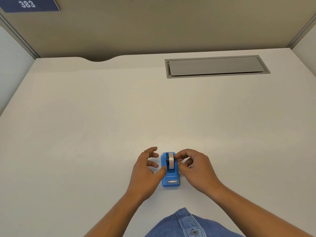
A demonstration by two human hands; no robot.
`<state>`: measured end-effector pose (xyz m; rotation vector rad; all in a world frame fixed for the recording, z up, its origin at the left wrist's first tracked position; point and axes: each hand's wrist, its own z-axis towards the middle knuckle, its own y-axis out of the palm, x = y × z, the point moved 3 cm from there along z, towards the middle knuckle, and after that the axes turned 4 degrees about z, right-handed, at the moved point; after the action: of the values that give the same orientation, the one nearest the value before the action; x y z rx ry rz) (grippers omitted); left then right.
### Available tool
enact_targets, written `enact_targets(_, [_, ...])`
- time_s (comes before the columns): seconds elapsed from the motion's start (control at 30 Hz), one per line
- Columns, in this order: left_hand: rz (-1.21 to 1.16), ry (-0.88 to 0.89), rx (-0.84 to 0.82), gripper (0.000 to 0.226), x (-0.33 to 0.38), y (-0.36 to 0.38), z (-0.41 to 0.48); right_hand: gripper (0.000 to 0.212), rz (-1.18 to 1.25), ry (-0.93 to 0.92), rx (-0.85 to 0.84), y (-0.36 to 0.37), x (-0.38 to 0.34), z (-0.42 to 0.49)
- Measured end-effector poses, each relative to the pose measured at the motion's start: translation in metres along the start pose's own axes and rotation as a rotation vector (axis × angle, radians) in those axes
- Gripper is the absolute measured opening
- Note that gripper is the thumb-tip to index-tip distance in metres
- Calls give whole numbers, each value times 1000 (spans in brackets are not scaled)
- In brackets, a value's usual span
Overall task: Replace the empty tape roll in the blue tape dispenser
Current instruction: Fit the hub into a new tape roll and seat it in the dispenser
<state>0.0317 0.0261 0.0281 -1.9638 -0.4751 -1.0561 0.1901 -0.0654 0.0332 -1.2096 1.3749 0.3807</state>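
The blue tape dispenser (171, 170) stands on the white bench (102, 125), a tape roll (171, 162) seated upright in its cradle. The right hand (196, 166) pinches the roll's right side; the left hand (145, 168), fingers spread loosely, touches only its thumb to the dispenser's left wall. A grey hatch (216, 66) lies well beyond the dispenser.

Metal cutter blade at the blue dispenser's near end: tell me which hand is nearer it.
Left. The left hand has its thumb on the blue plastic tape dispenser just beyond the metal cutter blade; the right hand pinches the roll farther back.
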Motion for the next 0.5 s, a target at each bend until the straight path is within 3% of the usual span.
enact_targets(0.2, [87,133,-180,100,-10,-2,-10,57,-193,-117,-124,-3,-7,-3])
enact_targets(0.5, [146,183,-199,97,-11,10,-10,48,-374,-258,-157,2,-21,3])
